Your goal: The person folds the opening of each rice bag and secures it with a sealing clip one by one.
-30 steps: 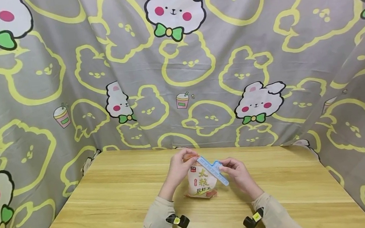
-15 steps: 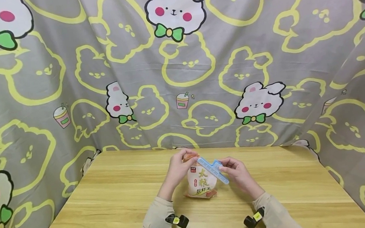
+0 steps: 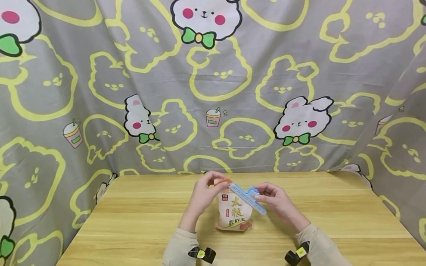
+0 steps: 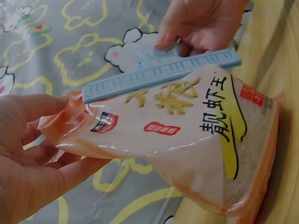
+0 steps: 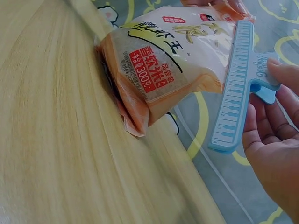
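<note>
A packet of rice [image 3: 233, 211], clear with white and orange print, stands upright on the table. A light blue bag clip [image 4: 159, 74] with a piano-key pattern lies slantwise across its upper right edge. My left hand [image 3: 205, 193] holds the orange top corner of the packet, thumb in front and fingers behind, as the left wrist view shows. With thumb and fingers, my right hand [image 3: 277, 199] pinches the handle of the clip; in the right wrist view the clip's lower end [image 5: 224, 142] sticks out past the packet. How far the clip's jaws are parted cannot be told.
The wooden table [image 3: 130, 232] spreads around the packet. Behind it and at both sides hangs a grey curtain [image 3: 237, 143] with rabbit prints. A black strap-on camera [image 3: 203, 254] sits on the left wrist, another camera [image 3: 297, 254] on the right.
My left hand has shifted slightly to the left, and the packet's top and the clip have moved a little the same way. The right hand has hardly moved and keeps the clip.
</note>
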Demonstrator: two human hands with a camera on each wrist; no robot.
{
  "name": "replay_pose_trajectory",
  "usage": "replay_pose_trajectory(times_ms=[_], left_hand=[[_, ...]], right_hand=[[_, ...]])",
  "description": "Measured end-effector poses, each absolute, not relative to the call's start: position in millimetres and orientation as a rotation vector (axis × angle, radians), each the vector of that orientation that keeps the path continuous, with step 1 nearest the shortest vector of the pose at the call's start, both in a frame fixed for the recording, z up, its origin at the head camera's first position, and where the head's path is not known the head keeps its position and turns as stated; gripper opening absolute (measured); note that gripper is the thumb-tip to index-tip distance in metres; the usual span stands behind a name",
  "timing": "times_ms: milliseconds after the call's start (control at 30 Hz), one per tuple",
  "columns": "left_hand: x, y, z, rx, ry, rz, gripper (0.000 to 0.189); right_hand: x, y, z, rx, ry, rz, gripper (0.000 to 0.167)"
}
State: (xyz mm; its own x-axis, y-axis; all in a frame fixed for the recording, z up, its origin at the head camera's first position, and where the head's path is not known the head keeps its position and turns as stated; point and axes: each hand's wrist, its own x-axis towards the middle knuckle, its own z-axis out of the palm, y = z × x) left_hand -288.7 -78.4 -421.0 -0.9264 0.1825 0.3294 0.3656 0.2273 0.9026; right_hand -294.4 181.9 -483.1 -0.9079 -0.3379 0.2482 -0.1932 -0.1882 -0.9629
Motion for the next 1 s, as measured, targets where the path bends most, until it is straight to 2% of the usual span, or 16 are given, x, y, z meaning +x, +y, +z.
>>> replay_pose_trajectory(times_ms=[500, 767, 833, 1000], left_hand=[[-286.8, -93.7, -416.1, -0.519, -2.361, -1.803, 0.023], [-285.9, -97.6, -420.7, -0.508, -2.374, -1.856, 0.036], [-285.4, -98.9, -422.5, -0.503, -2.377, -1.851, 0.035], [-283.8, -100.5, -426.2, -0.482, -2.369, -1.846, 0.024]], right_hand=[[-294.6, 182.3, -480.8, -0.657, 1.925, -2.244, 0.027], [-293.0, 183.0, -476.7, -0.646, 1.996, -2.206, 0.025], [-292.6, 182.9, -475.5, -0.632, 2.049, -2.178, 0.025], [-292.2, 183.4, -472.3, -0.617, 2.237, -2.077, 0.037]])
